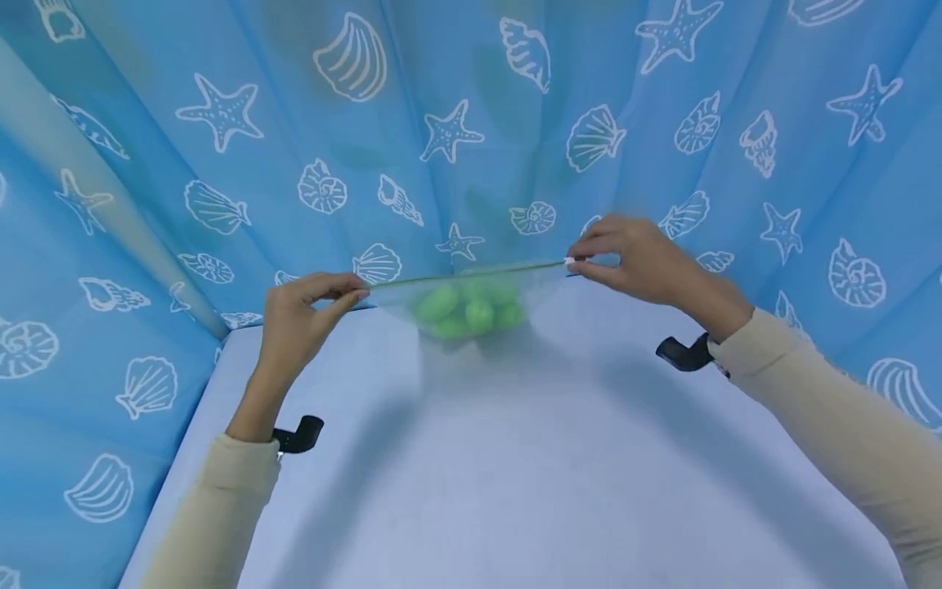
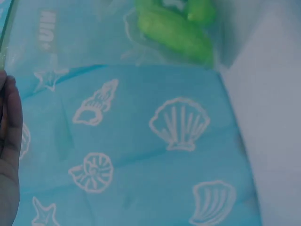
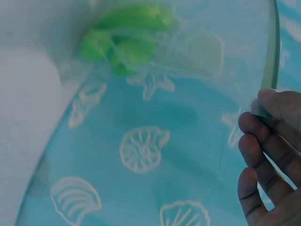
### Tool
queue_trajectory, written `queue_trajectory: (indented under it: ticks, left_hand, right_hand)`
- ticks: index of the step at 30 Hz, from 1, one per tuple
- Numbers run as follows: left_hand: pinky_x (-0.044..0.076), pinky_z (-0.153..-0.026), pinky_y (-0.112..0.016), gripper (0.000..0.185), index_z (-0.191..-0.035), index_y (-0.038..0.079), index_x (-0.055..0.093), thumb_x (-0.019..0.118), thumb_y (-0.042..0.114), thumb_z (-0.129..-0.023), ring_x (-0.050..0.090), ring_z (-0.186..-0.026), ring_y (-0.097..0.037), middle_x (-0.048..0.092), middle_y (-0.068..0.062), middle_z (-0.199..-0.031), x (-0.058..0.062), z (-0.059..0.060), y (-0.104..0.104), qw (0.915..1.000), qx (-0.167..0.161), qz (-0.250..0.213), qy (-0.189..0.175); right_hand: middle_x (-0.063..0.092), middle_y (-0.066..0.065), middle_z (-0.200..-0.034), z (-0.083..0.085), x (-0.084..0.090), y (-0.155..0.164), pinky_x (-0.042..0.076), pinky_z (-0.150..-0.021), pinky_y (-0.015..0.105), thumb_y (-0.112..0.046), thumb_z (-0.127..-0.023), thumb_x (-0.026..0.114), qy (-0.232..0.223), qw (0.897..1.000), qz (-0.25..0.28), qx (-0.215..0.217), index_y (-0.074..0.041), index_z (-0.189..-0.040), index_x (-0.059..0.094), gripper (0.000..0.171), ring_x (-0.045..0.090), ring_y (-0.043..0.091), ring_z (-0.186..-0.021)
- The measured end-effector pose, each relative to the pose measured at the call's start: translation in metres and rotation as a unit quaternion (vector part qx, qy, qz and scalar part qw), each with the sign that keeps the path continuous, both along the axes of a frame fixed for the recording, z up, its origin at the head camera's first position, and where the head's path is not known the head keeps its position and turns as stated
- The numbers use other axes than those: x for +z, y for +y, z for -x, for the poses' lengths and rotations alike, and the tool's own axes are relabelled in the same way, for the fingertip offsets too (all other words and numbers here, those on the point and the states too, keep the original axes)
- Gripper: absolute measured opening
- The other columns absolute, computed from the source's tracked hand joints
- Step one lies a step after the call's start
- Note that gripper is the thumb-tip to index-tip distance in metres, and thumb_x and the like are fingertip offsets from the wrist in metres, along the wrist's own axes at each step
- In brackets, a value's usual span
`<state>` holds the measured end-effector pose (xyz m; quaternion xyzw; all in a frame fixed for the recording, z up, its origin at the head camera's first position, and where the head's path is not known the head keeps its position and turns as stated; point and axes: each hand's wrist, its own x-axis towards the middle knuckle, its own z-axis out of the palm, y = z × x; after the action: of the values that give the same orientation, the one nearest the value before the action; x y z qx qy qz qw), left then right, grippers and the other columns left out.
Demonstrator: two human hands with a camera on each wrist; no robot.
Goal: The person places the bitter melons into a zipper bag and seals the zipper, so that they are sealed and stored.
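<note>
A translucent zip bag (image 1: 397, 304) hangs upright between the two hands, its green-edged top strip (image 1: 471, 273) stretched nearly straight. Several bright green objects (image 1: 478, 316) lie at its bottom, blurred through the plastic; one looks long and pepper-like in the left wrist view. My left hand (image 1: 298, 315) pinches the left end of the strip between thumb and fingers. At the other end, slightly higher, the right hand (image 1: 633, 258) pinches the corner by a small white piece (image 1: 569, 261). In the right wrist view the right hand (image 3: 275, 146) has thumb and forefinger on the strip.
Below the bag is a white tabletop (image 1: 515, 474), with arm shadows across it. A blue curtain (image 1: 456, 65) printed with white shells and starfish stands behind and at the sides. Black wrist mounts (image 1: 300, 435) sit at both cuffs.
</note>
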<state>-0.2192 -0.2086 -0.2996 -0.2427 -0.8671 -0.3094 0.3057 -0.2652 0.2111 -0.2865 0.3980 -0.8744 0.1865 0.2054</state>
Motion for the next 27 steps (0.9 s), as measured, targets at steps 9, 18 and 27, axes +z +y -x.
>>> queue_trajectory:
  ticks: [9,18,27]
  left_hand:
    - [0.049,-0.071,-0.016,0.019,-0.093,0.017,0.073,0.073,0.008,-0.076,0.063,-0.084,-0.007,0.067,0.008,-0.091,-0.068,-0.087,-0.005,0.9966,-0.033,0.018,-0.073]
    - [0.049,-0.064,-0.013,0.024,-0.088,0.020,0.072,0.078,0.005,-0.070,0.058,-0.080,0.002,0.064,0.017,-0.087,-0.116,-0.130,0.003,0.9890,-0.028,0.086,-0.117]
    - [0.046,-0.064,-0.011,0.026,-0.086,0.021,0.071,0.079,0.004,-0.068,0.057,-0.077,0.002,0.064,0.017,-0.087,-0.145,-0.137,0.007,0.9856,-0.041,0.120,-0.111]
  right_hand:
    - [0.065,-0.010,-0.090,-0.080,-0.075,0.005,0.051,-0.072,0.027,-0.032,-0.081,0.070,-0.011,0.999,-0.025,0.037,-0.018,-0.093,0.073,0.020,0.055,0.006,-0.086]
    - [0.062,-0.016,-0.090,-0.117,-0.129,0.005,0.049,-0.071,0.024,-0.028,-0.077,0.074,-0.049,0.998,-0.034,0.032,-0.022,-0.092,0.073,0.016,0.052,0.002,-0.084]
    - [0.059,-0.016,-0.092,-0.131,-0.161,0.010,0.048,-0.070,0.025,-0.020,-0.073,0.077,-0.135,0.989,-0.052,0.037,-0.024,-0.091,0.071,0.020,0.051,0.002,-0.083]
